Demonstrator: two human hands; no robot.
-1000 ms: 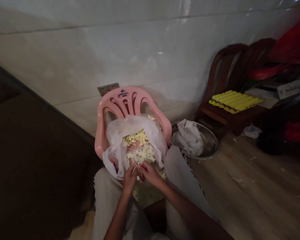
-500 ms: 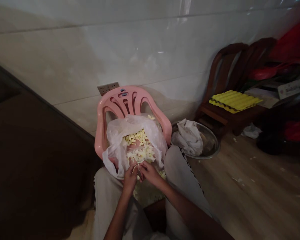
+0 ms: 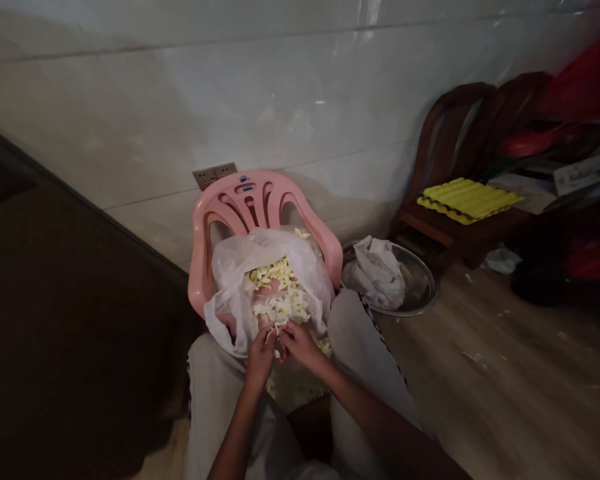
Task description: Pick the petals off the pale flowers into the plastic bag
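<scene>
My left hand (image 3: pixel 261 353) and my right hand (image 3: pixel 301 347) are close together over the front of a pink plastic chair (image 3: pixel 200 270), with fingertips pinched. Between them is a small pale flower (image 3: pixel 276 327), thin and whitish; its far end is hidden by the fingers. Just beyond my hands, an opened white plastic bag (image 3: pixel 230 267) lies on the chair seat. Loose yellow-white flowers (image 3: pixel 283 307) are spread in it in two clumps. More pale bits (image 3: pixel 324 347) show below my right hand, near my knees.
Right of the chair, a metal basin (image 3: pixel 423 300) on the floor holds a crumpled white bag (image 3: pixel 377 273). A wooden chair (image 3: pixel 425 223) farther right bears a yellow egg tray (image 3: pixel 467 200). A dark panel (image 3: pixel 70 300) stands on the left. A tiled wall (image 3: pixel 305 100) with a socket (image 3: pixel 214 175) is behind.
The view has shifted very slightly. My hands stay pinched together in the same place, and the flowers and bag look unchanged.
</scene>
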